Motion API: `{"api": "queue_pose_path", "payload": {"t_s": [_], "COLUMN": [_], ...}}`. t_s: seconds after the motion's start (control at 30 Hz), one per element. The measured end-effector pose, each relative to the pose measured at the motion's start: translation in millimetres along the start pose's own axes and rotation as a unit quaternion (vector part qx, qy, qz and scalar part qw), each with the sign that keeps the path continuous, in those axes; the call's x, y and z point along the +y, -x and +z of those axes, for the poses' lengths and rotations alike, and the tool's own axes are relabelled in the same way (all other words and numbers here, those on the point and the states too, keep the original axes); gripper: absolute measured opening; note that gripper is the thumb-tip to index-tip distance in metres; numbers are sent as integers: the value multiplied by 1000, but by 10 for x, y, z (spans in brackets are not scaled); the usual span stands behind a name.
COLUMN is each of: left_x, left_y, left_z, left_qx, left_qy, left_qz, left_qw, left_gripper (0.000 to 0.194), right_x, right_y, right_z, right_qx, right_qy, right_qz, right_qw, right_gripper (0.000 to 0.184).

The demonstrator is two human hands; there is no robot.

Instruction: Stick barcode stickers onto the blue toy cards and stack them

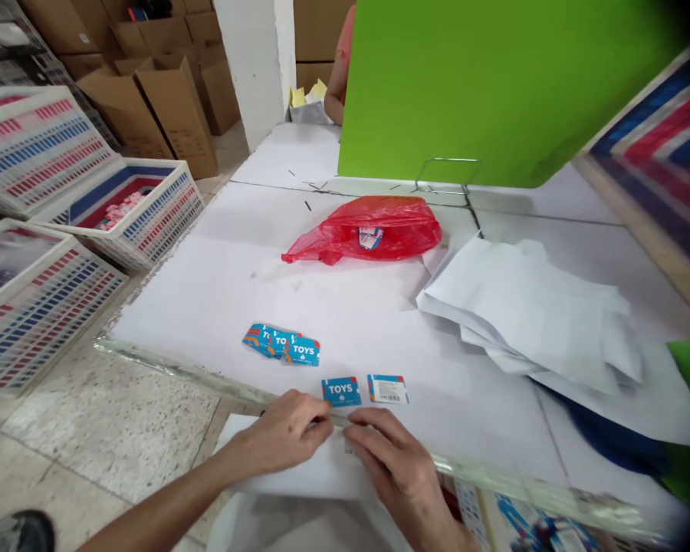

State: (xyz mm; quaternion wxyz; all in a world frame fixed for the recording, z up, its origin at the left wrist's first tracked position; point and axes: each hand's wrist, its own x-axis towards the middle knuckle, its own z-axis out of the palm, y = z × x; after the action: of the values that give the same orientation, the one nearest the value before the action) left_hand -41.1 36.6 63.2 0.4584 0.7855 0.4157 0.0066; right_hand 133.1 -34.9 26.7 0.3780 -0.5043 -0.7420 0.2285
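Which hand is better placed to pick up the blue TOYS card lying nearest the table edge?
Probably the left hand: its fingertips sit just below the TOYS card. The right hand lies closer to the barcode card.

Light: bright and even — soft daylight-like wash, strongest on the white tabletop (pixel 345 307).
Shadows: faint, short, under the paper stack (pixel 529 314).
Blur: edges smear at 3 and 5 o'clock.
Distortion: wide-angle bending — the crates (pixel 34 291) at 9 o'clock bow outward.
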Motion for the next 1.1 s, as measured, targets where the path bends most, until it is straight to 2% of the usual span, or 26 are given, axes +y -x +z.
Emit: {"api": "queue_pose_path", "payload": {"t_s": [0.2, 0.37, 0.43, 0.53, 0.63, 0.73, 0.83, 0.97, 1.1], "left_x": [-53, -105, -130, -149, -160, -212, -296, -328, -274], "left_y": [20, 15, 22, 51, 72, 39, -34, -44, 102], "left_z": [1, -18, -4, 59, 177, 285, 286, 160, 164], "left_qx": [-10, -28, -23, 10, 56, 58, 33, -4, 0], "left_qy": [19, 32, 24, -4, -104, -243, -298, -332, -324], "left_qz": [-15, -26, -24, -19, 67, 162, 192, 230, 234], "left_qw": [1000, 999, 999, 1000, 991, 955, 934, 915, 917], "left_gripper": [24, 23, 23, 22, 22, 22, 22, 19, 13], "right_x": [62, 82, 46, 9, 65, 199, 332, 416, 403], "right_y": [44, 115, 127, 82, -27, -123, -170, -244, -386], "right_z": [-28, 33, 30, -51, -194, -297, -288, -158, -69], "right_qx": [-1, 2, 2, 16, 73, 85, 48, 6, -48], "right_qy": [12, 22, 31, 16, -7, -16, -7, -6, -6], "right_qz": [44, 3, -7, 42, 159, 236, 235, 194, 174], "right_qw": [999, 1000, 999, 999, 985, 968, 971, 981, 983], "right_gripper": [17, 19, 19, 12, 10, 19, 21, 17, 16]}}
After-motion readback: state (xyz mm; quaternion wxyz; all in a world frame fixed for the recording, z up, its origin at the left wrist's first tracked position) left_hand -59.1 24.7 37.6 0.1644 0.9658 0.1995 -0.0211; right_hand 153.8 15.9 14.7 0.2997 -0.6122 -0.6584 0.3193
